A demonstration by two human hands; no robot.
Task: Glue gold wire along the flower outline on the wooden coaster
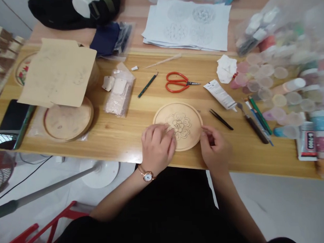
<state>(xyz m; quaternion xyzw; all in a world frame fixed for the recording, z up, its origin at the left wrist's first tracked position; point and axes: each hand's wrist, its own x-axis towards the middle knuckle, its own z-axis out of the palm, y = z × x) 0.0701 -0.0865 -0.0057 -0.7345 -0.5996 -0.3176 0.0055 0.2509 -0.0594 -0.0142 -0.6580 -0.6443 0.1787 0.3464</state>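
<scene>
A round wooden plate (195,123) with a raised rim lies on the table edge in front of me, a flower outline drawn in dark lines at its middle. My left hand (157,145) rests over the plate's lower left, its fingers bent and closed together. What those fingers hold, if anything, is hidden. At the right rim, my right hand (215,146) grips the plate between thumb and curled fingers. Black tweezers (221,119) lie just right of the plate, and red-handled scissors (180,82) lie beyond it.
Left: phone (13,122), second wooden plate (67,120), brown paper (59,72), packet of white pieces (119,91). Beyond: green pencil (147,85), printed sheets (187,25). Right: white tube (220,94), brushes (260,115), palette knife (255,126), many small jars (279,100), glue tube (307,142).
</scene>
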